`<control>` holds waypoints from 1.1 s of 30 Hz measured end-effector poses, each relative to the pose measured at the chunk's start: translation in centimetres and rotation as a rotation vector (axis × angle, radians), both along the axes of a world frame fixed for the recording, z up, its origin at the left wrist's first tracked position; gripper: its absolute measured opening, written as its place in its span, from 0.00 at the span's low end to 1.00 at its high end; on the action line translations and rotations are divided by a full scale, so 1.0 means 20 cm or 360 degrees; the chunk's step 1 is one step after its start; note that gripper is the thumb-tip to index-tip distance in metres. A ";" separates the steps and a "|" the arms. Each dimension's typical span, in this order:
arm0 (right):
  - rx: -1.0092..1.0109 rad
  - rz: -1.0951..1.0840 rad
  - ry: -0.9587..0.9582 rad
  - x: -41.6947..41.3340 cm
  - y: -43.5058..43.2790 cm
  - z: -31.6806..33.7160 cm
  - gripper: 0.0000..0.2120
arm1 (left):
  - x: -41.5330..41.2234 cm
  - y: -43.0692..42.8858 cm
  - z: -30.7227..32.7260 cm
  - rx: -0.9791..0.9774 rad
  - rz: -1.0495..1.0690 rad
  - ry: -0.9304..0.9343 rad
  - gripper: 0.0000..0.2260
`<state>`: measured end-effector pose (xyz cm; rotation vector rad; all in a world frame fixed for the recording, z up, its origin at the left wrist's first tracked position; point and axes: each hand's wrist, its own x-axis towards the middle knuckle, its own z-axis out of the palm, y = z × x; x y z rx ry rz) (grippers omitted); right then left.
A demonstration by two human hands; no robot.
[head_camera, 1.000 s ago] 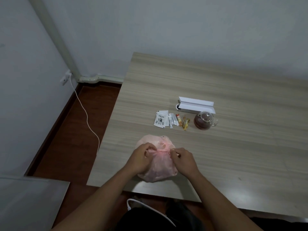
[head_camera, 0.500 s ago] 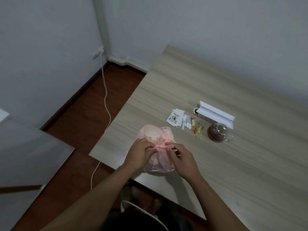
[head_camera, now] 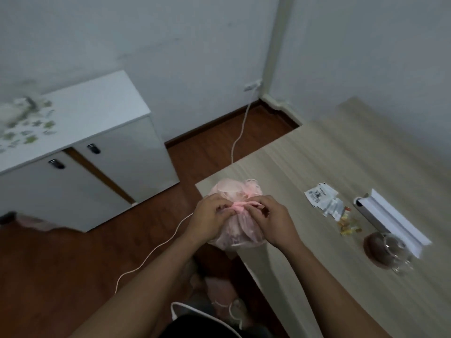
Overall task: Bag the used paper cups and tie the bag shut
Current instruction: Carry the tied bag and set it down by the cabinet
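A thin pink plastic bag sits at the near left corner of the wooden table, bulging with contents that I cannot make out through the film. Its top is gathered into a twisted pink band between my hands. My left hand pinches the band from the left and my right hand pinches it from the right, both pressed against the bag's top.
Sachets, small snack packets, a white box and a glass teapot lie on the table to the right. A white cabinet stands at the left. A white cable runs across the floor.
The view has swung left, bringing the white cabinet into sight. My hands stay on the bag's gathered top, now drawn into a tighter twisted band.
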<state>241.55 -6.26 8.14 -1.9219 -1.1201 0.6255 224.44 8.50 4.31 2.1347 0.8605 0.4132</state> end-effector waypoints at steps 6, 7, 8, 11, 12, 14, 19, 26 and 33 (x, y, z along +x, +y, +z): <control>0.0019 0.0343 0.0015 -0.30 0.27 0.10 0.06 | -0.46 0.03 0.20 -0.0183 0.0487 -0.0098 0.09; 0.0030 0.0394 0.0020 -0.36 0.34 0.11 0.06 | -0.56 0.05 0.23 -0.0241 0.0576 -0.0147 0.09; 0.0035 0.0419 0.0019 -0.40 0.38 0.12 0.06 | -0.61 0.05 0.25 -0.0291 0.0630 -0.0178 0.09; 0.0054 0.0594 -0.0006 -0.61 0.56 0.16 0.06 | -0.89 0.10 0.32 -0.0396 0.0800 -0.0269 0.06; 0.0056 0.0660 -0.0016 -0.71 0.64 0.17 0.07 | -1.00 0.13 0.34 -0.0382 0.0856 -0.0286 0.08; 0.0078 0.0761 -0.0032 -0.88 0.77 0.19 0.06 | -1.19 0.18 0.35 -0.0385 0.0963 -0.0294 0.08; 0.0090 0.1001 -0.0038 -1.41 1.07 0.23 0.06 | -1.73 0.31 0.35 -0.0430 0.1362 -0.0362 0.10; 0.0060 0.1232 -0.0073 -2.18 1.41 0.24 0.07 | -2.47 0.49 0.33 -0.0261 0.1573 -0.0327 0.06; 0.0050 0.1373 -0.0050 -2.82 1.70 0.24 0.09 | -3.09 0.67 0.33 -0.0131 0.1763 -0.0263 0.07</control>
